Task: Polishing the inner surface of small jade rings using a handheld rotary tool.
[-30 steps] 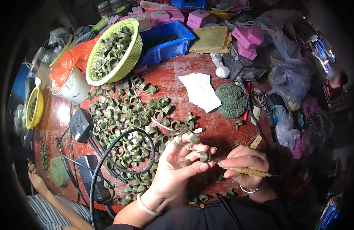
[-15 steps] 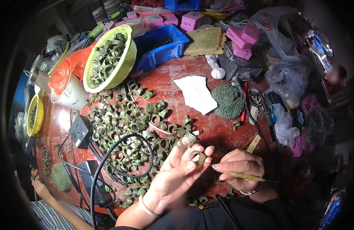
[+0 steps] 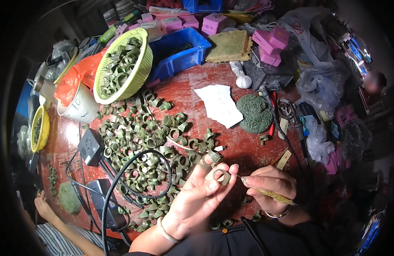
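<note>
Between the thumb and fingers of my left hand [image 3: 189, 200] a green ring [image 3: 226, 178] is held upright, its hole turned toward me. Another green ring [image 3: 213, 156] shows at the tip of one finger of that hand; whether the finger is inside it, I cannot tell. My right hand [image 3: 271, 183] grips a thin pointed tool with a yellowish handle [image 3: 274, 196]. The tool's fine tip points left at the held ring, close beside its edge; contact is too small to make out. A wide heap of similar green rings [image 3: 150, 143] lies left of my hands.
A black cable [image 3: 115, 179] loops over the heap. Behind stand a yellow-green basket [image 3: 146, 64] of rings, a blue bin [image 3: 180, 59] and a white bucket [image 3: 83, 109]. White paper [image 3: 218, 104] and a dark green mound [image 3: 254, 114] lie ahead. Another person's hand [image 3: 44, 208] is far left.
My right hand has shifted slightly right, drawing the tool tip back a little from the ring. The held ring has turned slightly, showing more of its opening.
</note>
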The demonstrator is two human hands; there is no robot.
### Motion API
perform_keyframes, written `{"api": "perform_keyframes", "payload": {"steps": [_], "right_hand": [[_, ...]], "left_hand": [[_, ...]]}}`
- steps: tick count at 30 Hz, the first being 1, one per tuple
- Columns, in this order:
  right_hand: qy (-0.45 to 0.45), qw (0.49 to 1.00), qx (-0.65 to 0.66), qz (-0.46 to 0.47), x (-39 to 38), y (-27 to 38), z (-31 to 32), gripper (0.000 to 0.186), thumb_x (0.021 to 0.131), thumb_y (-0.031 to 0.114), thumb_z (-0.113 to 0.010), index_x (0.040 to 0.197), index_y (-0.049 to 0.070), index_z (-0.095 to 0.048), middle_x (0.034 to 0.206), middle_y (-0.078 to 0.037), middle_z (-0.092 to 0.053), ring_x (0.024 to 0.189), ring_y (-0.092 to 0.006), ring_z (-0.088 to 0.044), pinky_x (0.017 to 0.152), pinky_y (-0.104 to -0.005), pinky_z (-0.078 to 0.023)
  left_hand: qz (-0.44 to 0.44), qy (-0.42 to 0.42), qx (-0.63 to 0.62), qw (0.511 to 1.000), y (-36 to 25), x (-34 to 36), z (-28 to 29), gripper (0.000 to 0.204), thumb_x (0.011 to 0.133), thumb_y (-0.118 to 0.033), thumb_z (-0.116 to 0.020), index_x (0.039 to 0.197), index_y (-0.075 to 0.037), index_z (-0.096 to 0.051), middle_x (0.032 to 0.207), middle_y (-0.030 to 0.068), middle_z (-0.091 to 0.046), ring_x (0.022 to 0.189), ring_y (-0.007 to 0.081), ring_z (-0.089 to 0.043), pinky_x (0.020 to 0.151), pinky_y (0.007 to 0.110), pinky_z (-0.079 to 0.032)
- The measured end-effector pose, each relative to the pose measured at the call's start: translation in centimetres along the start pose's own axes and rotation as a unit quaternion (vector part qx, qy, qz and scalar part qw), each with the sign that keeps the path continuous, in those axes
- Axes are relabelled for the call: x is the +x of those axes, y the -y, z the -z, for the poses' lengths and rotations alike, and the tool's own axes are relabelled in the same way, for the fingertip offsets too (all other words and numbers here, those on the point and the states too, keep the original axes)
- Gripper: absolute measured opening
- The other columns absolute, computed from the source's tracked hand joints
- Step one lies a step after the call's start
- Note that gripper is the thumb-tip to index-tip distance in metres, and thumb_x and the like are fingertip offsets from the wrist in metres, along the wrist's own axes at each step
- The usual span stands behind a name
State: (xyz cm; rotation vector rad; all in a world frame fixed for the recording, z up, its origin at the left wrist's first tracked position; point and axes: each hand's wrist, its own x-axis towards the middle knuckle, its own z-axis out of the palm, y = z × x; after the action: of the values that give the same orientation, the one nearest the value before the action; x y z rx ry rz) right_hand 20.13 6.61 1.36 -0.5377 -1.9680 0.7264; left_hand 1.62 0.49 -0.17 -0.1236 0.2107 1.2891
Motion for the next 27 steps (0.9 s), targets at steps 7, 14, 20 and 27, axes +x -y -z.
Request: {"api": "perform_keyframes", "payload": {"steps": [7, 14, 20, 27], "right_hand": [[0.002, 1.0, 0.028, -0.009, -0.1, 0.0, 0.0, 0.03, 0.072, 0.004, -0.078, 0.1, -0.001, -0.067, 0.086, -0.009, -0.068, 0.069, -0.021, -0.066, 0.06, -0.0303, -0.056], [0.035, 0.999, 0.036, 0.013, 0.0, 0.2, 0.5, 0.028, 0.074, 0.001, -0.075, 0.1, -0.003, -0.066, 0.088, -0.011, -0.068, 0.072, -0.0211, -0.066, 0.062, -0.03, -0.055], [-0.018, 0.996, 0.076, -0.045, -0.2, 0.0, 1.2, 0.026, 0.077, 0.002, -0.074, 0.1, -0.004, -0.065, 0.086, -0.012, -0.067, 0.071, -0.0203, -0.065, 0.062, -0.0288, -0.053], [0.036, 0.993, 0.107, -0.024, 0.2, 0.0, 0.5, 0.024, 0.075, 0.002, -0.076, 0.097, -0.003, -0.067, 0.083, -0.012, -0.067, 0.071, -0.0204, -0.066, 0.061, -0.0293, -0.053]], "left_hand": [[0.003, -0.014, -0.014, 1.0, 0.0, 0.2, 0.1, 0.055, 0.083, 0.008, -0.062, 0.13, -0.011, -0.042, 0.115, 0.0084, -0.055, 0.127, 0.0261, -0.044, 0.114, 0.039, -0.029], [-0.006, -0.008, 0.01, 1.0, 0.1, 0.2, -0.1, 0.054, 0.083, 0.01, -0.06, 0.128, -0.014, -0.044, 0.113, 0.0093, -0.057, 0.126, 0.0267, -0.045, 0.113, 0.04, -0.031], [-0.083, -0.006, 0.255, 0.963, 0.4, 0.0, -0.6, 0.053, 0.08, 0.018, -0.058, 0.123, -0.007, -0.043, 0.111, 0.0092, -0.056, 0.12, 0.0278, -0.051, 0.1, 0.041, -0.046], [-0.132, -0.027, 0.365, 0.921, 0.5, -0.2, 0.0, 0.054, 0.08, 0.02, -0.057, 0.124, -0.007, -0.041, 0.116, 0.0126, -0.057, 0.12, 0.0333, -0.052, 0.096, 0.045, -0.05]]}}
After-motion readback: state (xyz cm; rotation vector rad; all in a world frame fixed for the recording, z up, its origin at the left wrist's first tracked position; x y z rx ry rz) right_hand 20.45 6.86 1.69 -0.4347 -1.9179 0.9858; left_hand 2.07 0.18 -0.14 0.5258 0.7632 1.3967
